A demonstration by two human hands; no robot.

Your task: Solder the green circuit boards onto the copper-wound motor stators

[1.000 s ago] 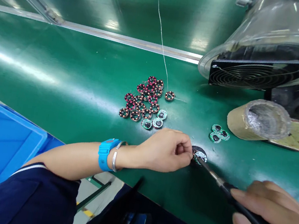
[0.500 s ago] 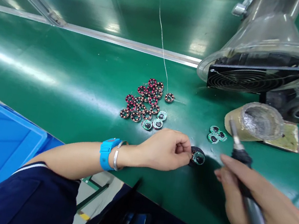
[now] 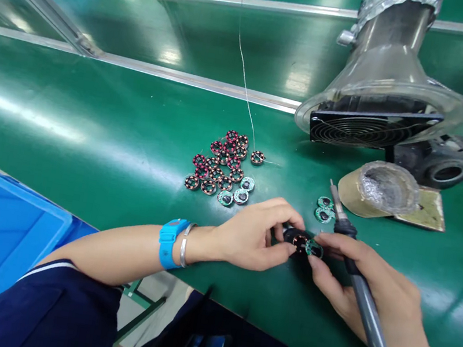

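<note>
Green workbench [image 3: 135, 117], seen from above. Right hand [image 3: 383, 297] closed around a grey-handled, pen-shaped soldering iron [image 3: 367, 312], its metal tip pointing up and away from the person. Thumb and forefinger of that same hand pinch a small round green circuit board [image 3: 315, 249] at the right edge of a copper-wound black ring [image 3: 300, 243]. The ring sits at a round black base [image 3: 291, 233] on the bench, between the two hands.

Left hand [image 3: 259, 236] half curled, thumb and fingertips at the ring and base; contact too small to tell whether it grips ring, base or both. Blue band [image 3: 168, 243] and silver bangle [image 3: 184, 244] on that wrist.

Near the iron's tip: green round boards with black centres [image 3: 323, 215], partly covered by the iron. Left of these, a cluster of copper and pink-red wound rings [image 3: 215, 174], three green-topped discs [image 3: 240, 196] at its near right edge. One ring [image 3: 257, 158] lies apart, a thin silvery wire [image 3: 245, 85] reaching it. Tan cup [image 3: 352, 190] beyond the right hand.
</note>
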